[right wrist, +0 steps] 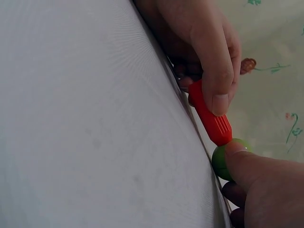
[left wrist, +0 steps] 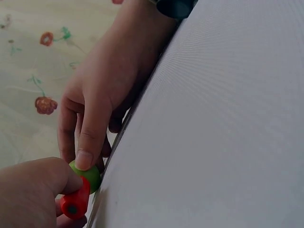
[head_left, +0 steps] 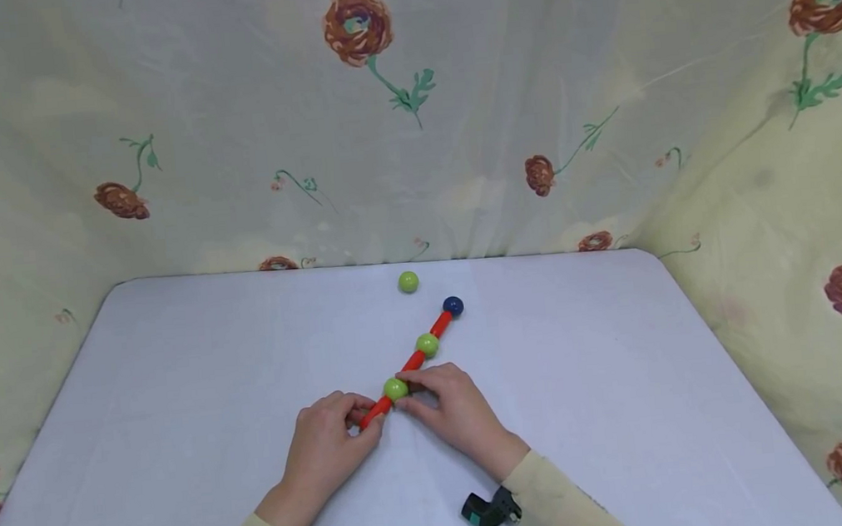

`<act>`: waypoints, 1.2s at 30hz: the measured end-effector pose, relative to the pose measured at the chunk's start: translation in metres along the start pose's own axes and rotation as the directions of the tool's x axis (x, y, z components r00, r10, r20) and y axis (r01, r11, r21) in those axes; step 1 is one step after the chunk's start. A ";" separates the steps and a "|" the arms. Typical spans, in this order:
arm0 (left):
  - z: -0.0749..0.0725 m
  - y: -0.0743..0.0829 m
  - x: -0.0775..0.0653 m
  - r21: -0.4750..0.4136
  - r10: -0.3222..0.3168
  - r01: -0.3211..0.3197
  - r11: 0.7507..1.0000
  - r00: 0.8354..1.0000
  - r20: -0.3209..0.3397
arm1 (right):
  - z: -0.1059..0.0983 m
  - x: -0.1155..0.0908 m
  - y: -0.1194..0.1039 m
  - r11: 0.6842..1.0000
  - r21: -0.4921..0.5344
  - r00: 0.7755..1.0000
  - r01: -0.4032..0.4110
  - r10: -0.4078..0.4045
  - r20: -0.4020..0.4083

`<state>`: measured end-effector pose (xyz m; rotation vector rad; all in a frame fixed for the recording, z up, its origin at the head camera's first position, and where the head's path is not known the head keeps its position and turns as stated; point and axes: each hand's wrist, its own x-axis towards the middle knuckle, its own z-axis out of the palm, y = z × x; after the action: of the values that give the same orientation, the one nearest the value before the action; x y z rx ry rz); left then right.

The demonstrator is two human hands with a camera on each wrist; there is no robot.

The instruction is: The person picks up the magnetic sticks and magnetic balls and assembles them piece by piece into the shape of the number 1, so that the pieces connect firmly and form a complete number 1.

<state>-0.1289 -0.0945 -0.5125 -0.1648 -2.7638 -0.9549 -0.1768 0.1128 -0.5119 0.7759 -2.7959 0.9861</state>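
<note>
A chain of red rods and balls lies slantwise on the white table. My left hand [head_left: 327,441] pinches the nearest red rod [head_left: 376,412] between thumb and fingers. With thumb and fingertips, my right hand [head_left: 458,410] holds the green ball [head_left: 396,389] at that rod's far end. In the right wrist view the ridged red rod [right wrist: 211,116] meets the green ball [right wrist: 219,164]. The left wrist view shows the rod's free end [left wrist: 72,209], which has a dark round centre. Farther along come another red rod [head_left: 414,361], a second green ball [head_left: 427,345], a third rod [head_left: 441,324] and a dark blue ball [head_left: 453,306].
A loose green ball [head_left: 408,282] lies near the back edge of the white table [head_left: 176,385], left of the blue ball. Flower-patterned cloth [head_left: 458,176] hangs behind the table and along its sides.
</note>
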 end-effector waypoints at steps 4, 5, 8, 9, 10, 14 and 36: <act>0.000 0.001 0.000 0.005 0.009 -0.009 1.000 1.000 -0.008 | 0.001 0.000 0.000 1.000 -0.008 1.000 -0.012 0.012 -0.004; 0.000 0.001 0.000 0.005 0.010 -0.009 1.000 1.000 -0.010 | 0.001 0.000 0.001 1.000 -0.008 1.000 -0.015 0.015 -0.004; 0.000 0.001 0.000 0.003 0.009 -0.009 1.000 1.000 -0.011 | 0.001 0.000 0.001 1.000 -0.006 1.000 -0.021 0.021 -0.003; 0.000 0.001 0.000 0.000 0.008 -0.008 1.000 1.000 -0.010 | 0.001 0.000 0.001 1.000 -0.006 1.000 -0.021 0.021 -0.002; 0.001 0.001 0.000 -0.002 0.007 -0.007 1.000 1.000 -0.010 | 0.000 0.000 0.001 1.000 -0.005 1.000 -0.022 0.022 -0.002; 0.001 0.001 0.000 -0.008 0.004 -0.004 1.000 1.000 -0.011 | 0.000 0.000 0.001 1.000 -0.006 1.000 -0.026 0.026 0.003; -0.056 -0.018 0.070 0.002 -0.125 0.127 0.992 0.978 0.166 | -0.001 -0.001 0.002 1.000 0.007 1.000 -0.026 0.025 0.011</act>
<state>-0.1909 -0.1406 -0.4636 -0.0741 -2.9537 -1.0279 -0.1771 0.1148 -0.5121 0.7509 -2.8203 0.9993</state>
